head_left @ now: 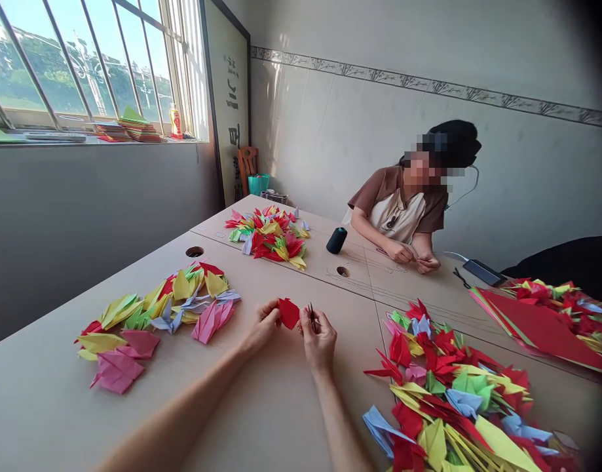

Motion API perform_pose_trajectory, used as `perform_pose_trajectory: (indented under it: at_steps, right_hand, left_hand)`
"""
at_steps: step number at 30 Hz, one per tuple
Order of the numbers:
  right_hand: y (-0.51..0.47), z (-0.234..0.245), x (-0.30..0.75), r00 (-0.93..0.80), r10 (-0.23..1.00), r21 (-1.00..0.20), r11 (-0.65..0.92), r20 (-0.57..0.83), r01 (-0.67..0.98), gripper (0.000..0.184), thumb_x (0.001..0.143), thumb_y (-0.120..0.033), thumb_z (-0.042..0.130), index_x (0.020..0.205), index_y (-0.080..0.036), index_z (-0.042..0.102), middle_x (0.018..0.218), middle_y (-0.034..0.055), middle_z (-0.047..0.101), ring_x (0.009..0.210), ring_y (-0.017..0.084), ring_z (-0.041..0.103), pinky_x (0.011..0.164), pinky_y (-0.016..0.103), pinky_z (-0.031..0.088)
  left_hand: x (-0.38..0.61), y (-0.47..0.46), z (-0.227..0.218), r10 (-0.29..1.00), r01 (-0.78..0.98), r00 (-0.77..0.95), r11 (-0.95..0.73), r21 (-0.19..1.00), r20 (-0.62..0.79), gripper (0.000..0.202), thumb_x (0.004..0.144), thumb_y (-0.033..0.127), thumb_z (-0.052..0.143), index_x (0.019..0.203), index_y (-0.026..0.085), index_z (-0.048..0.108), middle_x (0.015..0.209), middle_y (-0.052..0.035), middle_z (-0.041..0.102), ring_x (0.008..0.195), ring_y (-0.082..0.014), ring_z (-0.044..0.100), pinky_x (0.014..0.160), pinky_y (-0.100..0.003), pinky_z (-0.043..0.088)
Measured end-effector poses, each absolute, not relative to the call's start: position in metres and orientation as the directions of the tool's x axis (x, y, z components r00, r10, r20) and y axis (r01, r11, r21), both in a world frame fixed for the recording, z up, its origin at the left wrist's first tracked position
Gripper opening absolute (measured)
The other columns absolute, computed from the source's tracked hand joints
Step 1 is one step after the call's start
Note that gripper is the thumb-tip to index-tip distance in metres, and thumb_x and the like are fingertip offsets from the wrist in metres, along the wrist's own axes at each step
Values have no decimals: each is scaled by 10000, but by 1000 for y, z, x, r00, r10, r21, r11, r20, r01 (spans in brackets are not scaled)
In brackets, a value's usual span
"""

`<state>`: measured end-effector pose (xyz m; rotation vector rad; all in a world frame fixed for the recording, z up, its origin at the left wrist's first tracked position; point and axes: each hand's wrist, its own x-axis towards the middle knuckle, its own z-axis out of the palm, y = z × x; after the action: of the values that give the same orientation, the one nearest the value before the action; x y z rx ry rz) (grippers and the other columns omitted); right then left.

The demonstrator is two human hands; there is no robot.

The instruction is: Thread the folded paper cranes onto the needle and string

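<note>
Above the middle of the worktop (45,393), in the head view, the left hand (268,318) pinches a red folded paper (288,313), its fingers closed on the paper's left side. The right hand (323,337) has its fingers bent closed around a dark pointed tool (311,316), just beside the paper. Both hands have open room around them, between the left pile (166,318), set in from the worktop's left edge, and the right pile (458,393) on its right part. The far pile (274,229) lies near the far left corner; a dark spool (337,240) stands to its right. Another person (399,210) sits at the far edge.
</note>
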<state>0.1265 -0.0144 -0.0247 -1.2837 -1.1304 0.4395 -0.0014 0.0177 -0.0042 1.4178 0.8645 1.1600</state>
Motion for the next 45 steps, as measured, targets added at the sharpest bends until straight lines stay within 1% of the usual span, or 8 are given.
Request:
perform_pose_trajectory:
  at_steps: [4, 6, 9, 12, 15, 18, 25, 45]
  right_hand:
    - [-15, -26, 129, 339, 843, -883, 286, 417, 373, 328, 801, -435, 558, 768, -121, 647, 564, -12, 563, 492, 92, 466, 486, 182, 386]
    - [-15, -27, 129, 377, 820, -877, 284, 431, 387, 323, 809, -431, 550, 766, -122, 634, 578, -4, 573, 506, 99, 478, 495, 186, 389]
    - [-15, -29, 129, 463, 768, -886, 295, 443, 359, 318, 818, -431, 539, 773, -125, 611, 607, 12, 591, 524, 110, 505, 506, 193, 404]
    - [-13, -31, 127, 515, 738, -895, 295, 437, 336, 301, 827, -425, 534, 780, -134, 592, 575, 4, 581, 480, 109, 504, 487, 198, 408]
    - [-12, -32, 125, 488, 734, -874, 312, 471, 373, 289, 826, -426, 541, 784, -143, 586, 571, 5, 582, 471, 111, 504, 493, 206, 417]
    - [-11, -30, 124, 423, 734, -828, 344, 531, 442, 276, 831, -415, 541, 761, -151, 580, 582, 9, 584, 498, 115, 498, 517, 212, 420]
    - [-9, -28, 126, 278, 790, -784, 366, 547, 502, 261, 862, -374, 500, 735, -161, 578, 606, 6, 587, 510, 108, 490, 518, 206, 403]
    - [-10, -32, 124, 257, 819, -797, 344, 513, 496, 285, 887, -360, 457, 662, -187, 485, 553, -20, 524, 495, 108, 478, 504, 197, 390]
  left_hand:
    - [-1, 14, -3, 936, -129, 311, -129, 983, 164, 273, 788, 320, 506, 1013, 192, 592, 684, 9, 563, 577, -110, 485, 559, -233, 399]
    - [0, 12, -1, 946, -186, 290, -92, 978, 144, 497, 803, 395, 525, 1266, 244, 425, 775, 5, 587, 607, -113, 523, 577, -240, 428]
    - [1, 9, 1, 960, -253, 263, -24, 967, 93, 640, 815, 457, 523, 1368, 254, 272, 784, 4, 593, 629, -119, 562, 585, -243, 440]
    - [4, 6, -3, 963, -280, 266, 46, 959, 32, 625, 774, 464, 590, 1299, 185, 399, 686, 12, 582, 539, -101, 524, 495, -206, 375]
    - [10, 3, -10, 953, -275, 300, 35, 961, 51, 421, 729, 456, 642, 978, 117, 617, 647, -3, 585, 497, -78, 470, 461, -193, 320]
    - [13, 2, -15, 953, -298, 280, -31, 954, 118, 330, 762, 441, 613, 815, 115, 623, 633, 1, 568, 519, -77, 460, 473, -188, 322]
    - [15, 5, -15, 965, -310, 148, -164, 936, 218, 308, 807, 415, 565, 871, 118, 619, 654, 8, 546, 524, -69, 398, 500, -191, 336]
    - [12, 7, -19, 965, -321, 197, -102, 942, 172, 295, 829, 406, 535, 878, 128, 621, 737, -26, 601, 615, -109, 491, 585, -219, 408]
